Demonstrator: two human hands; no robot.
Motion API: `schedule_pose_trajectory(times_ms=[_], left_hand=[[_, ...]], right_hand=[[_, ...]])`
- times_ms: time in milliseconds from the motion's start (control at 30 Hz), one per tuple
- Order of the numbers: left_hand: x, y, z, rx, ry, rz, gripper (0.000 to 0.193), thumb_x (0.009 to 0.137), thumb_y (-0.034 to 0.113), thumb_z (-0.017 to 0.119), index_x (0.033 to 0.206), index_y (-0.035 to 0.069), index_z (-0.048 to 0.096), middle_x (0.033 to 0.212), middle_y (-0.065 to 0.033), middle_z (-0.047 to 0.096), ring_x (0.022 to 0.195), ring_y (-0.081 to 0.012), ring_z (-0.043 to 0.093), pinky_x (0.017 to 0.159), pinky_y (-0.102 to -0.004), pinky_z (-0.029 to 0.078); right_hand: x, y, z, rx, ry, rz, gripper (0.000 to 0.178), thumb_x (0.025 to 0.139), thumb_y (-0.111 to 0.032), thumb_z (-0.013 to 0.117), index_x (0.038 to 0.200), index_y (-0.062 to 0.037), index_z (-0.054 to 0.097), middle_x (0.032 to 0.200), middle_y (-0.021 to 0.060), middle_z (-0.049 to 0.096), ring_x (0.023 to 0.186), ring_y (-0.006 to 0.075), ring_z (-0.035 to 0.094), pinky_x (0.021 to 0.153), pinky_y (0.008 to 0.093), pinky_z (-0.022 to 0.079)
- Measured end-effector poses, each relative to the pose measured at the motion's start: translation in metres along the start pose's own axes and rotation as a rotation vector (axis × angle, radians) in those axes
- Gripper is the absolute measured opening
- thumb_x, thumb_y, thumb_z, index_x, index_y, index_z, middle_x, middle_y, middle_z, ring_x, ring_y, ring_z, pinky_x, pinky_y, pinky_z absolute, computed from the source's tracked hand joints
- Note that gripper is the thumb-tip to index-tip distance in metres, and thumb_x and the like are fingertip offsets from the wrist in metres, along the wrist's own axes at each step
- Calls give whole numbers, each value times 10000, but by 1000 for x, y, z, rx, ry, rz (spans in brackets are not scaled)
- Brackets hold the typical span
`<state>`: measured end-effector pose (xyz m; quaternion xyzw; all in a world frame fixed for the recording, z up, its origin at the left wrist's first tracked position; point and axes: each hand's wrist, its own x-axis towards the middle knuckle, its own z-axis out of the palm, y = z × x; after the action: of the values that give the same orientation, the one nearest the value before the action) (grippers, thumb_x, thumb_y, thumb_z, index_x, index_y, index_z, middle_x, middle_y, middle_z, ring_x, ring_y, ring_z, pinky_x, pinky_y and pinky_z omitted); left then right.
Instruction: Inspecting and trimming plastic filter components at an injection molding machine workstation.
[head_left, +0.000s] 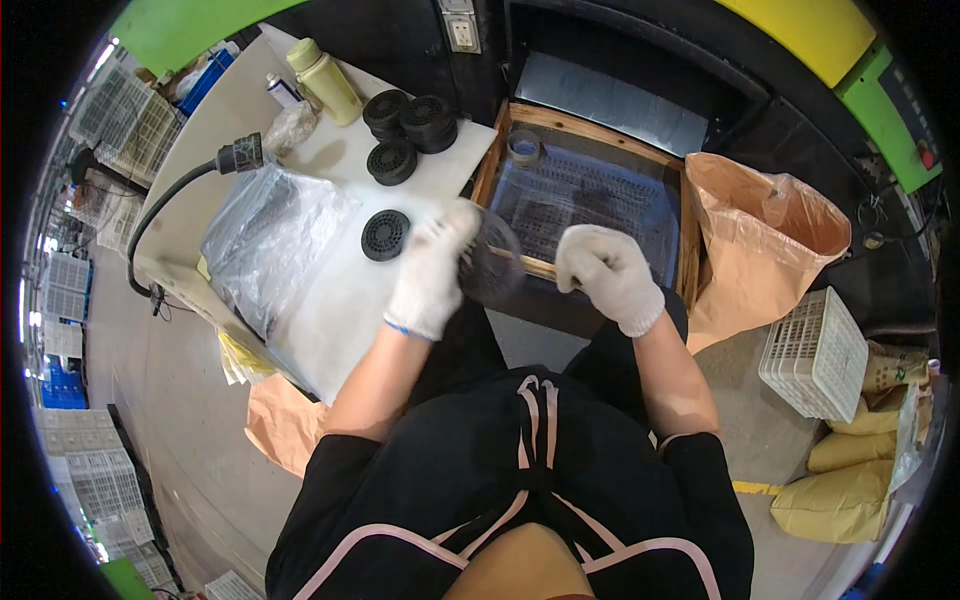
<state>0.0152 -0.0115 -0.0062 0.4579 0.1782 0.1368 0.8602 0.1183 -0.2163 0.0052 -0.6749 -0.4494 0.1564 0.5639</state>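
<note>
My left hand [432, 268], in a white knit glove, is closed on the edge of a dark round plastic part [491, 258]. That part is smeared by motion. My right hand [606, 274], also gloved, has its fingers curled together near the front edge of the wooden-framed box; whatever is in them, if anything, is hidden. A black slotted disc [386, 235] lies on the white table just left of my left hand. Behind it stand stacks of the same black discs [425, 122]. One more round dark part [524, 147] rests in the blue crate [640, 190] inside the wooden frame.
Clear plastic bags [265, 240] lie at the table's left beside a black gooseneck lamp [238, 155]. A pale yellow bottle [326, 85] stands at the back. On the right are a brown paper bag [715, 250], a white basket [815, 355] and tan sacks [835, 500].
</note>
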Motion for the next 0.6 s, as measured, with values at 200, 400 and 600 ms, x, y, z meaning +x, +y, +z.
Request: schedule_pose_trajectory(times_ms=[200,400,600], left_hand=[[19,-11,-17,410,-56,224,85,907,78,683,963,14,679,898,-20,682,838,-84,611,782,-245,498],[1,-23,27,237,-85,52,245,1001,260,583,899,46,641,803,-7,628,763,-88,585,719,-245,487],[7,-41,11,-20,172,-19,236,1018,245,571,860,79,627,836,13,633,738,-72,579,654,-241,476]], right_hand=[[-1,4,10,46,281,263,308,955,-319,609,935,-16,659,859,87,628,739,174,606,724,336,502],[-8,27,62,899,149,427,405,986,-413,573,1047,-14,605,844,80,625,762,170,622,738,319,522],[10,23,38,36,236,300,384,1010,-387,542,977,-12,621,780,40,613,705,190,618,662,344,520]])
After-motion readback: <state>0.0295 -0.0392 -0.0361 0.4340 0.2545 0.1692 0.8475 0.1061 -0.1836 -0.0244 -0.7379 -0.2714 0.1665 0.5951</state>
